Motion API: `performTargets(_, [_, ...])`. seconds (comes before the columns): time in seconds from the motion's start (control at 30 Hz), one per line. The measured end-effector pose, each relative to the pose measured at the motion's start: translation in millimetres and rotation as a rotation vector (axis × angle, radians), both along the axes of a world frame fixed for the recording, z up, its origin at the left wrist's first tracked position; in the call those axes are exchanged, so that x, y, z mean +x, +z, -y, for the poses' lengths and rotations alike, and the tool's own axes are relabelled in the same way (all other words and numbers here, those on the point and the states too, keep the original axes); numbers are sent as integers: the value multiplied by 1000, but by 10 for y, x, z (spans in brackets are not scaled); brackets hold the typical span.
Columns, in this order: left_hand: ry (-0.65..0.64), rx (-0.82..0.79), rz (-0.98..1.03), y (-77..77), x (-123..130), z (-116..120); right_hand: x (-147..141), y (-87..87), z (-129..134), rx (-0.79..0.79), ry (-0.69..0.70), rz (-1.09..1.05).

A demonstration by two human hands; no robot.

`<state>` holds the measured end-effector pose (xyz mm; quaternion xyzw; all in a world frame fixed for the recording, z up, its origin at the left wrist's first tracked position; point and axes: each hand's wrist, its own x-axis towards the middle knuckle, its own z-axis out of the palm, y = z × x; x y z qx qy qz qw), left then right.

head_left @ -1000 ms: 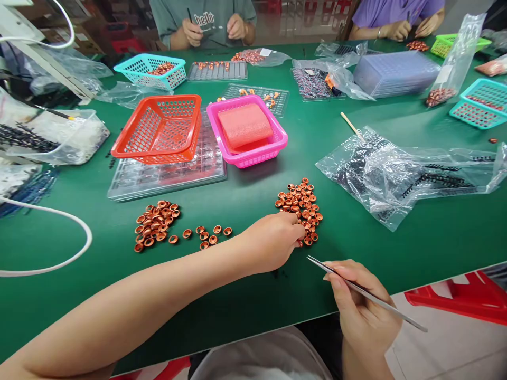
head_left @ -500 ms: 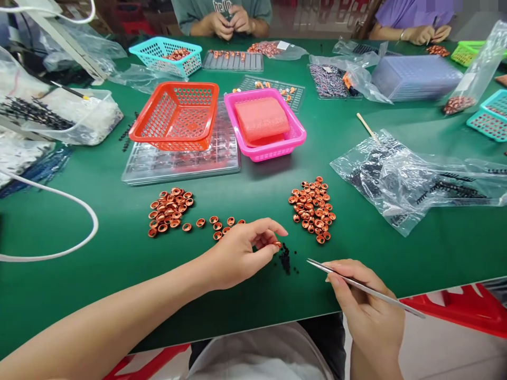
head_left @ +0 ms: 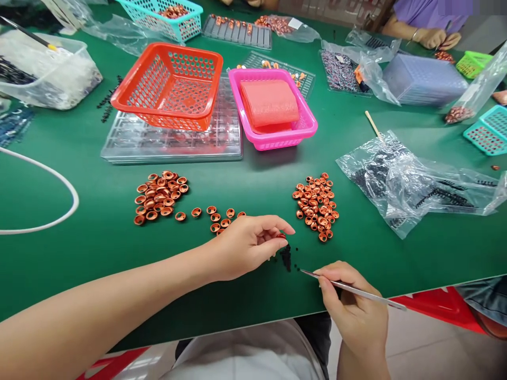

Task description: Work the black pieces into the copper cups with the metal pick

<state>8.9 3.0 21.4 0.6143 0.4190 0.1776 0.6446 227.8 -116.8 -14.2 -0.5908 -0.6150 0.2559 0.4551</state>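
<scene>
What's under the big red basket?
Under the red basket there's what looks like a stack of clear plastic trays, sticking out around it. The part right beneath is mostly covered, so I can't tell whether anything is in there.

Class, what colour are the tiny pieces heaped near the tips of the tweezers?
The tiny pieces are black; they show best in the head view.

The table (head_left: 245, 190) was green, the rings (head_left: 174, 185) shiny copper, the beads (head_left: 285, 258) black, the tweezers (head_left: 366, 292) silver. The bigger basket (head_left: 162, 111) was orange-red, patterned with holes; the smaller basket (head_left: 285, 135) was hot pink, its foam (head_left: 269, 103) salmon. The cable (head_left: 76, 202) was white, a co-worker's sleeve (head_left: 412, 16) purple.
</scene>
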Motion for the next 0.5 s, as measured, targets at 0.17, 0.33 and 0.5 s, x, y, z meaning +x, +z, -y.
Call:
performTargets(0.17, [-14,27,-51,-17,-6,-14,1,5,13,2,5,-12])
performTargets(0.33, [-9,51,-47,-51,-19,-30,3,4,2,15,34,-19])
performTargets(0.5, [-16,37,-57,-43,-26,-27,-4,5,-7,8,47,14])
